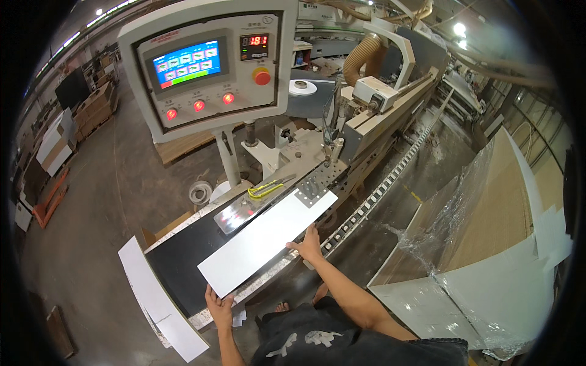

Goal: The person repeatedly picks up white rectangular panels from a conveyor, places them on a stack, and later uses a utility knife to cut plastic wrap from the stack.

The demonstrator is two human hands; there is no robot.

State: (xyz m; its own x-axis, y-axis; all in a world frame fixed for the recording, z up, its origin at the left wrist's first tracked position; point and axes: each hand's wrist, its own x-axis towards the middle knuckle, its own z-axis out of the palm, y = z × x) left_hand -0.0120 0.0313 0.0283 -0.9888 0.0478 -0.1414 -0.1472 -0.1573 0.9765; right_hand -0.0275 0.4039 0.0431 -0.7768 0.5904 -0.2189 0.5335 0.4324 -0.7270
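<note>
Head view. The left hand (pixel 220 306) grasps one corner of a smooth white rectangular panel (pixel 264 245); the right hand (pixel 307 247) lies spread against its near long edge (whether it clasps cannot be told). From the left grip, the panel extends forward and right above a flat black machine bed (pixel 183 259). Beyond both hands lies a yellow-handled tool (pixel 262 194); farther forward stands a boxy light-grey control console (pixel 134 79).

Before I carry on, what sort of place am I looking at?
Most likely a factory or workshop floor where boards are worked: there's an industrial control panel, a ribbed tan hose, and plastic-wrapped sheets on the right.
</note>
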